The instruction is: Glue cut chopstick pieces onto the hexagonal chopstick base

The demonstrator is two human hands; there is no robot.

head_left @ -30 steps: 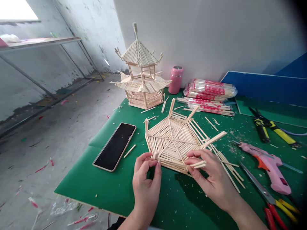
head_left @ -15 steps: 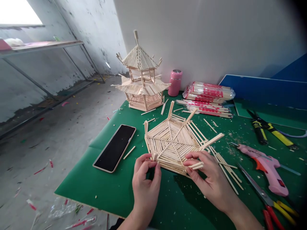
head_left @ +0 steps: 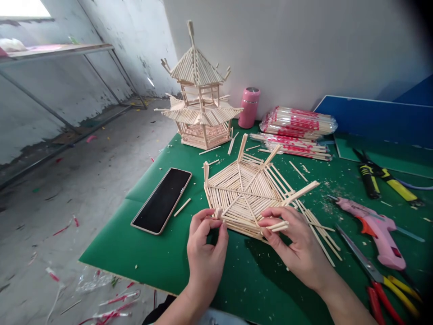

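Note:
A hexagonal panel (head_left: pixel 233 201) of thin wooden sticks lies low over the green tabletop, with paired stick ends jutting from its corners. My left hand (head_left: pixel 207 250) pinches the short stick end at its near-left corner. At the near-right corner, my right hand (head_left: pixel 297 246) has thumb and fingers closed around the edge, beside a jutting pair of sticks (head_left: pixel 278 226). Just right of the panel are several loose sticks (head_left: pixel 320 232), partly behind my right hand. Behind it stands a tiered stick pagoda (head_left: pixel 202 113).
On the left of the green table (head_left: pixel 111 253) lies a phone (head_left: pixel 161 201). A pink glue gun (head_left: pixel 375 225), red-and-yellow-handled scissors (head_left: pixel 372 271) and yellow-black pliers (head_left: pixel 382 178) are on the right. Wrapped stick bundles (head_left: pixel 297 128) and a pink flask (head_left: pixel 249 108) stand at the back.
The camera view has tipped slightly downward, so most things sit higher in the picture. Both hands keep nearly the same hold on the panel.

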